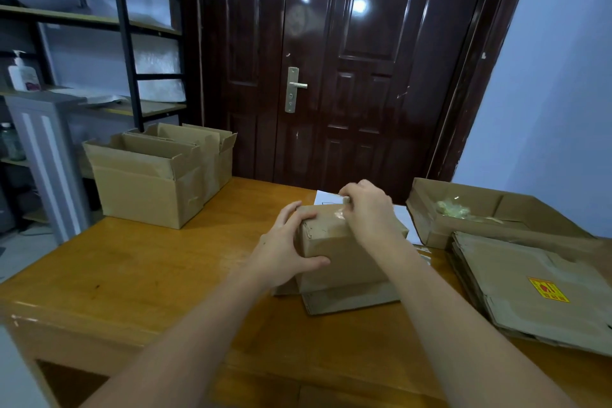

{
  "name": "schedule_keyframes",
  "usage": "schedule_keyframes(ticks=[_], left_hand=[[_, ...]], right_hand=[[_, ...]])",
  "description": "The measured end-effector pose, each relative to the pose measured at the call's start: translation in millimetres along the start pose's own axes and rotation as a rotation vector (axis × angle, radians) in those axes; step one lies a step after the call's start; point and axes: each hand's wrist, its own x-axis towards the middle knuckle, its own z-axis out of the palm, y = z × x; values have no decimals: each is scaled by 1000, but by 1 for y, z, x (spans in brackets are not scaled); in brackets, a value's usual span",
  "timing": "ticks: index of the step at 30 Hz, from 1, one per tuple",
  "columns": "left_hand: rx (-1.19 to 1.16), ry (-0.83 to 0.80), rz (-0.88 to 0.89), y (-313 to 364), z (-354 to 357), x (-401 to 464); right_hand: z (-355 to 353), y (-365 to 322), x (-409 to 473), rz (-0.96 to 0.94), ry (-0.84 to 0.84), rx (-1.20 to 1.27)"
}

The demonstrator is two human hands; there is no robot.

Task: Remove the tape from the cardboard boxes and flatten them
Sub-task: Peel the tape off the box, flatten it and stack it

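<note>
A small cardboard box (pixel 341 252) stands near the middle of the wooden table (pixel 132 275), resting on a flap or piece of flat cardboard (pixel 351 300) that juts out toward the person. The left hand (pixel 284 252) grips the box's near-left top corner, fingers curled over the top edge and thumb pressed against the front face. The right hand (pixel 367 212) reaches across the top of the box and pinches a strip of clear tape (pixel 341 209) at the far edge, fingers drawn together around it. A sheet of white paper (pixel 326 198) lies on the table just behind the box. To the left, at the table's far corner, two open cardboard boxes (pixel 149 182) stand side by side, flaps up. To the right, a shallow open carton (pixel 463 219) holds a wad of crumpled tape (pixel 453 209), and nearer the person a stack of flattened boxes (pixel 530 291) lies beside it, the top one bearing a yellow and red sticker (pixel 548 289). Behind the table stands a dark glossy door (pixel 347 60) with a metal handle (pixel 295 86), and a shelving rack (pixel 99 23) to the left holds a pump bottle (pixel 21 73).
</note>
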Motion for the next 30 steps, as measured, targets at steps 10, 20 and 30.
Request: schedule_keyframes(ticks=[10, 20, 30], left_hand=[[8, 7, -5, 0, 2, -1], [15, -9, -26, 2, 2, 0], [4, -28, -49, 4, -1, -1]], right_hand=[[-10, -4, 6, -204, -423, -174], [-8, 2, -8, 255, -159, 429], [-5, -12, -1, 274, -139, 60]])
